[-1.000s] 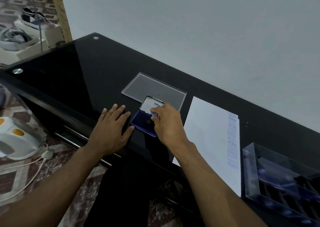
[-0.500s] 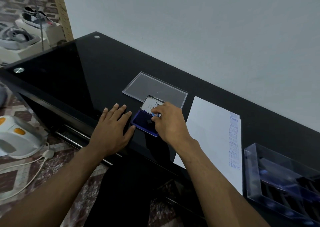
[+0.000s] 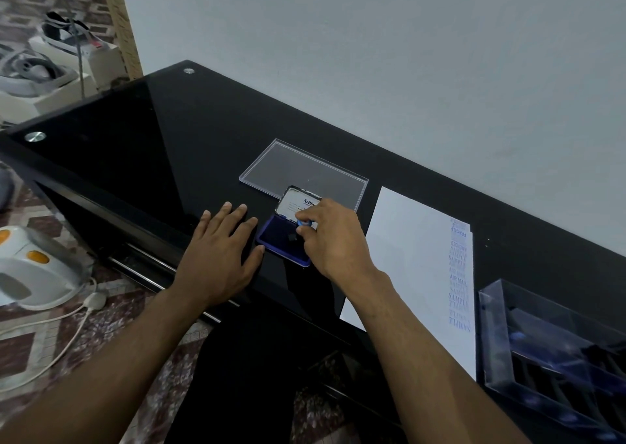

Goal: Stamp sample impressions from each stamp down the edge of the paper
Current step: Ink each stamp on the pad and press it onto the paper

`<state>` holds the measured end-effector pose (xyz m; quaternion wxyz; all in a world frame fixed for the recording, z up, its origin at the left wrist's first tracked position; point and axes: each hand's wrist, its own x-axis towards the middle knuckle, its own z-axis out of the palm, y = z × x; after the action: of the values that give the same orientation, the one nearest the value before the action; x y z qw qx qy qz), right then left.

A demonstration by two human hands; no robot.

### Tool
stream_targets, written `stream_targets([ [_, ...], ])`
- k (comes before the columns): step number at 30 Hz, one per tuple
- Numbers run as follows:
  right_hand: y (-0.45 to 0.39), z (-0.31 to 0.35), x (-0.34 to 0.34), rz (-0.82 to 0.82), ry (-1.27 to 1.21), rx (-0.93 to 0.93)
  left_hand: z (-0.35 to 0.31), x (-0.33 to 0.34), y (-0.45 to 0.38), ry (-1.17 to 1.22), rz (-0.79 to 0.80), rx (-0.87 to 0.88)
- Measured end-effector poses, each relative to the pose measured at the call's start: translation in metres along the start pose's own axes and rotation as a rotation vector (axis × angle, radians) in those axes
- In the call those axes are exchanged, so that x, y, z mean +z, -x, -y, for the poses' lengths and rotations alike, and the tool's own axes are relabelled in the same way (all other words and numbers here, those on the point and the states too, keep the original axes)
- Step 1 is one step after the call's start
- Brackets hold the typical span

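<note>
Right hand [image 3: 333,237] grip pinching stamp [image 3: 304,224] over ink pad [image 3: 283,244]

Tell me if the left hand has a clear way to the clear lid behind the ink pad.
Probably yes. The left hand lies flat on the desk beside the ink pad, holding nothing. The lid lies just beyond, with bare desk between; the right hand is off to the side.
</note>
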<state>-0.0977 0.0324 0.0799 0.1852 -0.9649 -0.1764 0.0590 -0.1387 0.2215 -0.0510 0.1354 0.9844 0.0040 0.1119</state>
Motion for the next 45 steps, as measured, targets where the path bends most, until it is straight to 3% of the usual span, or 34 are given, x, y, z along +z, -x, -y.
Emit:
stream_targets([
  [26, -0.001, -0.001, 0.004, 0.025, 0.02, -0.028, -0.001, -0.003, 0.001, 0.01, 0.01, -0.003],
  [31, 0.005, -0.004, 0.009, -0.041, -0.066, -0.049, -0.001, -0.006, -0.001, 0.019, 0.033, -0.004],
  [36, 0.013, -0.016, 0.018, -0.213, -0.273, 0.013, -0.004, -0.011, -0.004, 0.132, 0.002, -0.016],
  [45, 0.061, -0.07, -0.01, -0.427, -0.334, 0.046, -0.077, -0.026, -0.013, 0.194, -0.009, 0.131],
])
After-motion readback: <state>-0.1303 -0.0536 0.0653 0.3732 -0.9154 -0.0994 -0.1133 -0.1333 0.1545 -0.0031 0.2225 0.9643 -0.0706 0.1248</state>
